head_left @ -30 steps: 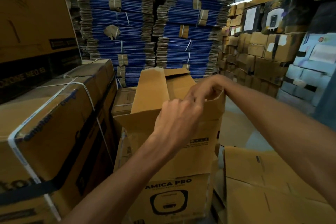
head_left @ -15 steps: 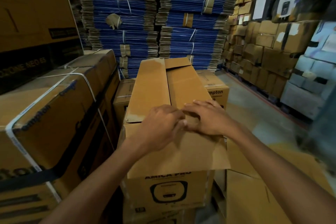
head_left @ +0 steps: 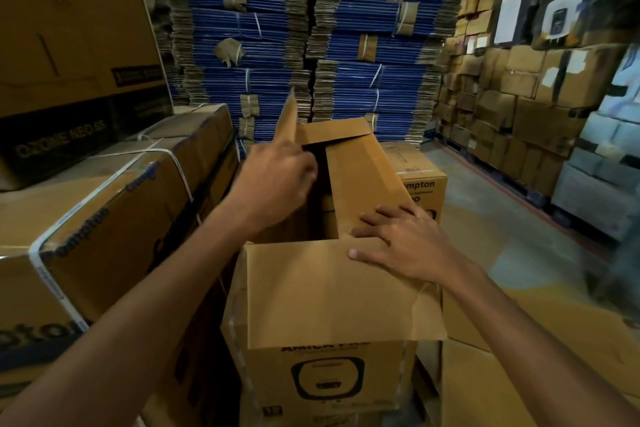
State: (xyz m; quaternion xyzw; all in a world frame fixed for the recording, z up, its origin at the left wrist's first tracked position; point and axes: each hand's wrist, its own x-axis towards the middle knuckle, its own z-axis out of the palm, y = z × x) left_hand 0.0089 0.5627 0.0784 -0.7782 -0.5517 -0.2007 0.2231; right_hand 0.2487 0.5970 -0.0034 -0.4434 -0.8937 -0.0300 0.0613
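Head view: the brown carton [head_left: 329, 295] is standing just in front of the person, beside a strapped box [head_left: 104, 211] on its left. The left hand [head_left: 277, 180] is gripping the carton's left flap [head_left: 290, 121], holding it upright. The right hand [head_left: 398, 243] is lying flat with fingers spread, pressing on the right flap [head_left: 360, 191]. Stacks of blue bundled cartons [head_left: 277, 28] are towering behind.

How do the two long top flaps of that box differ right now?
The left flap stands raised, almost upright, while the right flap lies flat over the opening. The left hand grips the left flap with curled fingers; the right hand rests on the right flap with fingers spread. Both are plain brown cardboard on the same box.
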